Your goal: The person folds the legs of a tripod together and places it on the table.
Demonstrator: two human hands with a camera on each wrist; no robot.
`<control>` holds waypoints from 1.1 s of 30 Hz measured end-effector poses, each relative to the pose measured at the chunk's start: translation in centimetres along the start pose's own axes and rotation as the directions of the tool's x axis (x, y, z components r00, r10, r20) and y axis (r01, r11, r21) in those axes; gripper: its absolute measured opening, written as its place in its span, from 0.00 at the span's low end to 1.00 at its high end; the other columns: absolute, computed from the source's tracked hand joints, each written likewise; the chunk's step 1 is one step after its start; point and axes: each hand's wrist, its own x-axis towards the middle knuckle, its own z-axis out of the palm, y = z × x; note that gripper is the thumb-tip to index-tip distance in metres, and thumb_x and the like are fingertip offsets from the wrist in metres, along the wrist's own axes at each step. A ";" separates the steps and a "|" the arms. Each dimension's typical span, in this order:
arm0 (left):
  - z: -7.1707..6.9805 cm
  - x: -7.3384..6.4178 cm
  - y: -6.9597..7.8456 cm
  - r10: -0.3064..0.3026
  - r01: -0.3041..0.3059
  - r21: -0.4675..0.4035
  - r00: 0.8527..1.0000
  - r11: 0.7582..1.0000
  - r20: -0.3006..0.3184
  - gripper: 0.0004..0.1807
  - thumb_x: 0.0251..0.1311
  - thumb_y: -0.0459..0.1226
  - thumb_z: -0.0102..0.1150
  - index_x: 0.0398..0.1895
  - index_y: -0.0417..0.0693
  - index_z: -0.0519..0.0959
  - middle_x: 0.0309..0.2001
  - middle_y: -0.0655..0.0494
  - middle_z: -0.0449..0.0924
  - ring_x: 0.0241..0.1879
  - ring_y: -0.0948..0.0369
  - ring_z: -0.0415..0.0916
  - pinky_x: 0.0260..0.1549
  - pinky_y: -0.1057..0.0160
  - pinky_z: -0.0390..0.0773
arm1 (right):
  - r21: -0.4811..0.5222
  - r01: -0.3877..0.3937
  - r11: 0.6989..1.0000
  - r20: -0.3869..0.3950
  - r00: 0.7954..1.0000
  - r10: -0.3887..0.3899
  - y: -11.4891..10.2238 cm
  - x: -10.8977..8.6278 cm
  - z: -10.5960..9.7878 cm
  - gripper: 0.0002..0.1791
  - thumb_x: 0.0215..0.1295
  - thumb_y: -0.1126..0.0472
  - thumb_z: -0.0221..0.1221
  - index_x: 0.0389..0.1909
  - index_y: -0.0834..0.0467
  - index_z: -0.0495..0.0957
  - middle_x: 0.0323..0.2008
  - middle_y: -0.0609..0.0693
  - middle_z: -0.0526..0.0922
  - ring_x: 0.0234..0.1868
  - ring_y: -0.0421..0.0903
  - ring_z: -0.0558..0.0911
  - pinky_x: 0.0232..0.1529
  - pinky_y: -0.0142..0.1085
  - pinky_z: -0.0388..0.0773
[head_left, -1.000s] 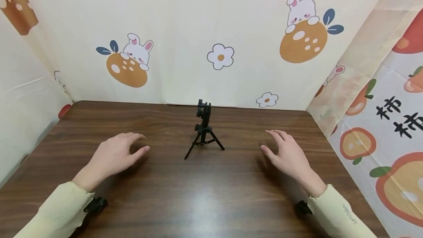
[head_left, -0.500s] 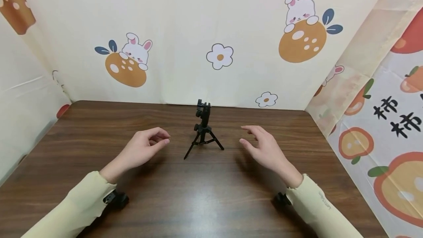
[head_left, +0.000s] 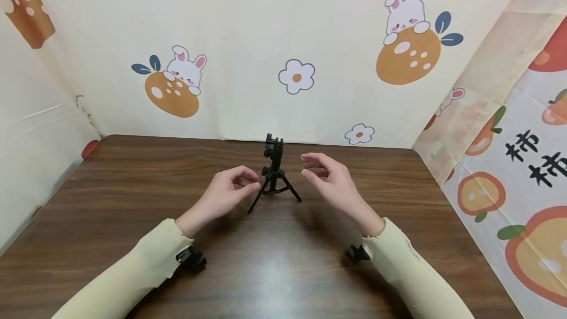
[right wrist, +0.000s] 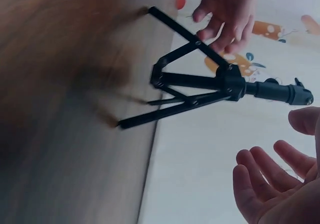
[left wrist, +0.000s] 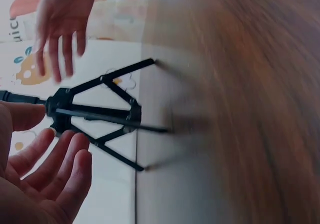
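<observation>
A small black tripod (head_left: 274,166) with a clamp-like head stands upright on the brown wooden table (head_left: 274,260), its three legs spread. Just left of it, my left hand (head_left: 226,191) hovers with loosely bent fingers, the fingertips close beside the tripod's upper legs. On the other side my right hand (head_left: 332,181) is held a little farther off, thumb and fingers apart and nothing between them. In the left wrist view the tripod's legs (left wrist: 112,116) spread past the left hand's fingertips. The right wrist view shows the tripod's centre column (right wrist: 270,90) near the right thumb.
Behind the table's far edge hangs a cream curtain (head_left: 248,38) printed with rabbits and flowers. A fruit-patterned sheet (head_left: 483,230) borders the right side, and a white sheet (head_left: 40,137) the left. A black wrist device (head_left: 191,259) sits under the left sleeve.
Both hands have moved inward from the table's sides toward the tripod, the left one now right beside it. The tripod stays where it was.
</observation>
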 end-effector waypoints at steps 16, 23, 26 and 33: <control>2.9 1.4 0.4 -0.044 0.044 -0.012 0.998 0.999 -0.035 0.09 0.62 0.39 0.67 0.40 0.44 0.85 0.37 0.55 0.86 0.37 0.60 0.81 0.38 0.57 0.80 | 0.153 0.115 0.982 -0.128 0.987 -0.095 -3.1 3.4 2.4 0.27 0.70 0.63 0.62 0.68 0.52 0.70 0.56 0.51 0.81 0.53 0.46 0.81 0.49 0.47 0.80; 2.9 1.5 0.1 -0.053 0.054 0.035 0.998 0.998 -0.023 0.09 0.62 0.38 0.68 0.41 0.42 0.85 0.38 0.55 0.86 0.38 0.60 0.82 0.41 0.55 0.80 | 0.127 0.156 0.980 -0.164 0.977 -0.134 -6.3 3.4 3.1 0.22 0.66 0.70 0.63 0.61 0.65 0.76 0.53 0.61 0.82 0.50 0.56 0.83 0.42 0.44 0.83; 2.9 1.5 0.2 -0.062 0.064 0.043 0.998 0.997 -0.029 0.08 0.62 0.38 0.68 0.40 0.43 0.85 0.37 0.55 0.86 0.37 0.60 0.82 0.40 0.56 0.79 | 0.100 0.173 0.980 -0.174 0.973 -0.154 -7.4 3.3 3.3 0.19 0.65 0.71 0.63 0.57 0.68 0.78 0.49 0.62 0.84 0.48 0.56 0.83 0.40 0.43 0.83; 2.8 1.3 0.0 -0.063 0.068 0.079 0.996 0.995 -0.060 0.07 0.63 0.39 0.67 0.40 0.45 0.85 0.37 0.57 0.85 0.36 0.61 0.80 0.37 0.57 0.78 | 0.089 0.222 0.971 -0.213 0.957 -0.199 -7.7 3.5 3.8 0.16 0.63 0.73 0.64 0.52 0.69 0.79 0.43 0.62 0.85 0.44 0.55 0.84 0.38 0.45 0.84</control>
